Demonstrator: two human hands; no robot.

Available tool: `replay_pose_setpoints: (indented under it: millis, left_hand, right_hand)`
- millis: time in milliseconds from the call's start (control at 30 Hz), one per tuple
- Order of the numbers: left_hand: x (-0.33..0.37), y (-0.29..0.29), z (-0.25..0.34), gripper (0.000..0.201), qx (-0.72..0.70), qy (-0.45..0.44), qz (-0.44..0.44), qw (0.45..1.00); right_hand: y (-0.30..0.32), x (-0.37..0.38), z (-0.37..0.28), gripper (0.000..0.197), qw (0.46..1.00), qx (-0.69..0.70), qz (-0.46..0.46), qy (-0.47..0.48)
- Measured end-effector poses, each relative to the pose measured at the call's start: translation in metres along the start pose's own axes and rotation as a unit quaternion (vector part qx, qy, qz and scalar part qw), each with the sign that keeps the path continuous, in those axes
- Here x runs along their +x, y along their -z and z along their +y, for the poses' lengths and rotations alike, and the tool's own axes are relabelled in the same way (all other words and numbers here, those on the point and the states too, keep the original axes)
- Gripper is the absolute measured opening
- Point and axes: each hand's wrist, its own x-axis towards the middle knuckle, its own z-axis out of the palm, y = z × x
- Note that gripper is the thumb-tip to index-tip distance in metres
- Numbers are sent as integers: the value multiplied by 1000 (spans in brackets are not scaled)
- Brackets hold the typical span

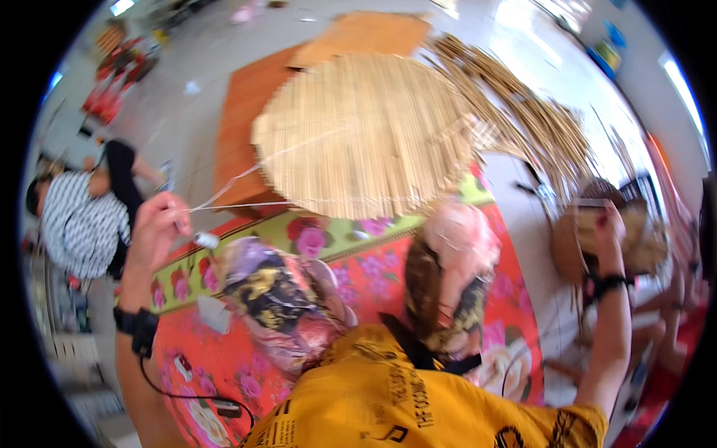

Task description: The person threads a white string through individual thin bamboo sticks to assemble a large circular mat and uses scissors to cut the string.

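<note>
Left hand (pixel 158 226): fingertips pinched together on white string (pixel 239 204)
Right hand (pixel 611 226): blurred — fingers closed on the string's other stretch
Round straw mat (pixel 366 127): ahead, partly over an orange board (pixel 243 112)
String: between 2 hands, across the mat's near edge
Reeds (pixel 515 93): loose heap — right of the mat

From where I'm standing, the pale tiled floor (pixel 190 138) carries a bundle of long dry stalks (pixel 515 89) and a white scrap (pixel 192 88). There's a red flowered mat (pixel 373 272) spread too, with a pale square (pixel 214 313) on it; beyond, a straw round (pixel 358 134) overlaps a brown board (pixel 243 112).
</note>
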Motion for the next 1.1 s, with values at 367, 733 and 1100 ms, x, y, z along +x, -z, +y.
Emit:
replay_pose_setpoints:
  millis: [367, 733, 1100]
  left_hand:
    - [61, -225, 63, 19, 18, -114, -295, 948]
    - [57, -277, 101, 27, 16, -132, -301, 944]
    - [38, -272, 136, 19, -15, -168, -311, 935]
  right_hand:
    - [27, -88, 75, 25, 720, -661, -181, 110]
    - [177, -300, 249, 51, 606, -728, -321, -9]
    - [167, -342, 265, 42, 688, -678, -240, -99]
